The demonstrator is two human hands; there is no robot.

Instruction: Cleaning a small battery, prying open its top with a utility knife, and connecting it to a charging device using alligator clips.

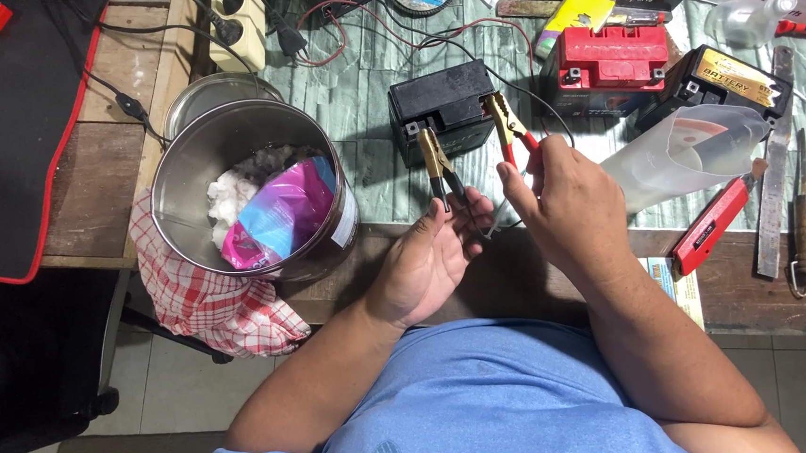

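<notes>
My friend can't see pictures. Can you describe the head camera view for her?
A person's left hand holds a black-handled brass clamp and the right hand a red-handled brass clamp, both near a small black box-shaped battery on a green workbench.

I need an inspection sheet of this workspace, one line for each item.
Surface: green patterned bench, wooden front edge.
Job's things: black battery; black-handled clip; red-handled clip.
Clutter: steel pot holding rags and a pink bag; checked cloth; red battery; plastic jug; file.
Hands: left hand holds the black-handled clip; right hand holds the red-handled clip.
Cables: red and black leads across the bench; power strip.
Surroundings: tiled floor; black mat.
</notes>
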